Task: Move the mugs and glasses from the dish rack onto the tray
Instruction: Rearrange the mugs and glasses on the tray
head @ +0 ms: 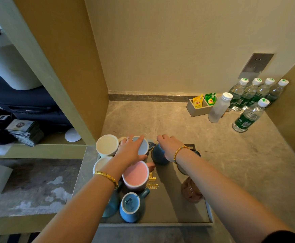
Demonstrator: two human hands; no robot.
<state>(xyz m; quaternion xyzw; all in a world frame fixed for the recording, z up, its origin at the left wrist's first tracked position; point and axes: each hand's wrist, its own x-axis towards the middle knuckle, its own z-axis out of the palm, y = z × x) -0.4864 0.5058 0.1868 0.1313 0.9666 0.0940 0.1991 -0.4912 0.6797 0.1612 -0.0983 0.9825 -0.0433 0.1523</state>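
Left hand point(131, 151) spread flat over upturned base of pale grey-blue ceramic mug point(143, 145), fingers straight, thumb along near side. Right hand point(169, 146) draped over dark blue glazed mug point(159, 155), fingers curled down its far side, apparently gripping; contact partly hidden. The two mugs just beside each other at far edge of dark rectangular hotel tray point(169, 204) w/ gold logo, handles between them. Grey-blue mug directly under left palm, so next move likely a short nudge or release, not a reach.

Also on tray, all inverted: pink ceramic mug point(136, 175) touching left wrist; white mug point(106, 145) and second white mug point(99, 164) at left edge; light blue stamped-base mug point(130, 206) and teal mug point(110, 204) nearest camera. Amber patterned glass point(191, 190) under right forearm; another glass beyond it mostly hidden. Contents: none seen.

No dish rack in view. Behind, on marble counter point(160, 120): grey teabag box point(199, 106), water bottles point(253, 95).
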